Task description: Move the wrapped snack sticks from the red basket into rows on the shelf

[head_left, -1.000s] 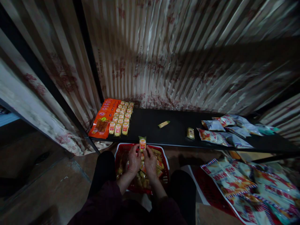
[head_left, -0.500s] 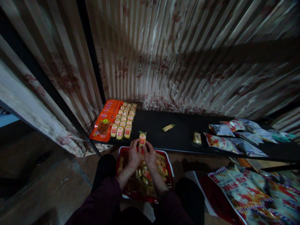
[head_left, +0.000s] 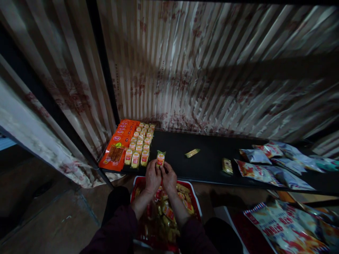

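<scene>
Between my left hand (head_left: 153, 176) and my right hand (head_left: 168, 176) is a small wrapped snack pack (head_left: 160, 158), yellow with a red and white label. Fingers of both hands close on its lower end, and it stands upright at the front edge of the black shelf (head_left: 169, 144). Just left of it, similar yellow packs (head_left: 135, 159) sit in rows on the shelf. Below my wrists a red basket with a white rim (head_left: 197, 201) holds many more such packs, partly covered by my forearms.
Orange snack bags (head_left: 113, 155) overlap at the shelf's left end. A slim pack (head_left: 192, 152) and another small pack (head_left: 227, 166) lie mid-shelf. Silvery bags (head_left: 265, 173) are on the right. Larger chip bags (head_left: 286, 225) lie below right. A dark post (head_left: 104, 63) rises at left.
The camera view has shifted, so the shelf appears slightly lower. Both hands keep hold of the same snack pack, now nearer the rows of packs and the shelf edge.
</scene>
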{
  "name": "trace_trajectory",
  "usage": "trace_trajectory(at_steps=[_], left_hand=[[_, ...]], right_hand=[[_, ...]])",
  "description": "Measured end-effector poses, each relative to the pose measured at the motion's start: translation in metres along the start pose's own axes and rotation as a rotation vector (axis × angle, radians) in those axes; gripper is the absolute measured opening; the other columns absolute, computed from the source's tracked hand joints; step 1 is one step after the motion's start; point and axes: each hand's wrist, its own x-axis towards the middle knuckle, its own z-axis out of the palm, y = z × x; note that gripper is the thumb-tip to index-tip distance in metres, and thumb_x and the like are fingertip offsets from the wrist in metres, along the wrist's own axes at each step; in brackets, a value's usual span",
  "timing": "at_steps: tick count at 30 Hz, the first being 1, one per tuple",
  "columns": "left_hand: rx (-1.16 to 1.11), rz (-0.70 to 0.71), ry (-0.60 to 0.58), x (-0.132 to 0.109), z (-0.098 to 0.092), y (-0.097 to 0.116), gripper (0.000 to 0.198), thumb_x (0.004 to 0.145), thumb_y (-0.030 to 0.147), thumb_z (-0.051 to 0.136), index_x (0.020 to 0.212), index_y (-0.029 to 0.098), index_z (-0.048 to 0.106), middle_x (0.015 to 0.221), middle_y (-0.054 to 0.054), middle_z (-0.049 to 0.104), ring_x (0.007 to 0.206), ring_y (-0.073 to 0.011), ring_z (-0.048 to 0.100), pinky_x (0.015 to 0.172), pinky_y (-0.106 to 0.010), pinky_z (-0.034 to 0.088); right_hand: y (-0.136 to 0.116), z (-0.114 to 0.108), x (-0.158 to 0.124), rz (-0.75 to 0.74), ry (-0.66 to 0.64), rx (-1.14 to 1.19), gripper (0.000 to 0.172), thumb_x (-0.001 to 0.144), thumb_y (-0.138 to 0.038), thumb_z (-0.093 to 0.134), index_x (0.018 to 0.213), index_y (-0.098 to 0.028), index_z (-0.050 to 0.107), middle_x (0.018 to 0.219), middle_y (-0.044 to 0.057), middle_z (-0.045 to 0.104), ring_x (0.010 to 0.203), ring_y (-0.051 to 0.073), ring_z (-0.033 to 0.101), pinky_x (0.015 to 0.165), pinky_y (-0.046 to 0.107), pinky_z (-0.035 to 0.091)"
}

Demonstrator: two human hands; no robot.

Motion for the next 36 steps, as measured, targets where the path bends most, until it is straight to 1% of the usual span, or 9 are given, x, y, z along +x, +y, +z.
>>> trace_trajectory(at_steps=[6,11,15,18,23,28,30,33,36], left_hand=[[-0.004,-0.025,0.025,0.027,0.020,0.002,0.038,0.078,0.010,0.041,0.112,0.018,0.057,0.117,-0.011,0.059,0.113,-0.0209,0.052,0.102,-0.039,0.039],[0.100,-0.059,0.039,0.058,0.033,0.003,0.035,0.077,0.013,0.045,0.108,0.018,0.060,0.115,-0.011,0.061,0.111,-0.0239,0.053,0.102,-0.042,0.037],[0.169,-0.061,0.022,0.079,0.044,0.005,0.033,0.081,0.017,0.044,0.110,0.016,0.059,0.116,-0.013,0.062,0.111,-0.0268,0.054,0.099,-0.044,0.038],[0.144,-0.085,0.043,0.092,0.056,0.004,0.031,0.083,0.020,0.043,0.108,0.016,0.060,0.120,-0.014,0.060,0.113,-0.0265,0.053,0.100,-0.042,0.037],[0.086,-0.130,0.062,0.114,0.072,0.000,0.027,0.084,0.021,0.043,0.102,0.017,0.062,0.118,-0.012,0.061,0.113,-0.0235,0.053,0.101,-0.038,0.037],[0.090,-0.132,0.071,0.138,0.084,-0.004,0.027,0.084,0.021,0.041,0.100,0.014,0.063,0.113,-0.015,0.063,0.110,-0.0239,0.056,0.099,-0.038,0.039],[0.087,-0.151,0.075,0.148,0.088,-0.005,0.028,0.085,0.021,0.041,0.100,0.012,0.063,0.114,-0.016,0.062,0.111,-0.0249,0.055,0.099,-0.038,0.039],[0.072,-0.190,0.073,0.162,0.094,-0.008,0.029,0.085,0.022,0.040,0.100,0.012,0.063,0.116,-0.017,0.061,0.113,-0.0251,0.055,0.100,-0.038,0.038],[0.058,-0.199,0.066,0.173,0.099,-0.012,0.028,0.086,0.021,0.039,0.097,0.013,0.064,0.115,-0.015,0.062,0.114,-0.0244,0.055,0.100,-0.037,0.039]], right_hand=[[0.001,0.005,0.035,-0.012,0.010,-0.010,0.035,0.076,-0.039,0.053,0.103,-0.020,0.065,0.096,0.007,0.072,0.085,0.021,0.066,0.082,0.033,0.049],[0.009,0.014,0.068,-0.027,0.028,0.013,0.033,0.074,-0.038,0.055,0.099,-0.020,0.065,0.091,0.005,0.073,0.081,0.020,0.067,0.079,0.032,0.051],[0.011,0.019,0.095,-0.021,0.023,-0.003,0.035,0.072,-0.039,0.056,0.100,-0.020,0.064,0.091,0.005,0.072,0.080,0.020,0.067,0.079,0.033,0.051],[0.010,0.020,0.113,-0.022,0.034,-0.021,0.033,0.072,-0.038,0.055,0.099,-0.021,0.064,0.091,0.004,0.072,0.082,0.020,0.067,0.080,0.033,0.051],[0.008,0.023,0.139,-0.029,0.055,-0.053,0.029,0.071,-0.036,0.055,0.095,-0.023,0.065,0.087,0.003,0.072,0.079,0.020,0.067,0.078,0.033,0.051],[0.007,0.030,0.164,-0.014,0.045,-0.047,0.026,0.072,-0.036,0.055,0.093,-0.024,0.064,0.086,0.002,0.072,0.078,0.019,0.066,0.075,0.032,0.050],[0.006,0.034,0.174,-0.010,0.039,-0.051,0.025,0.071,-0.034,0.056,0.093,-0.025,0.064,0.086,0.002,0.072,0.078,0.019,0.066,0.075,0.031,0.050],[0.004,0.038,0.187,0.015,0.042,-0.105,0.025,0.070,-0.030,0.057,0.094,-0.025,0.063,0.085,0.002,0.071,0.078,0.020,0.065,0.075,0.031,0.049],[0.004,0.041,0.198,0.048,0.040,-0.168,0.024,0.070,-0.028,0.058,0.094,-0.025,0.063,0.085,0.002,0.071,0.076,0.019,0.065,0.072,0.030,0.048]])
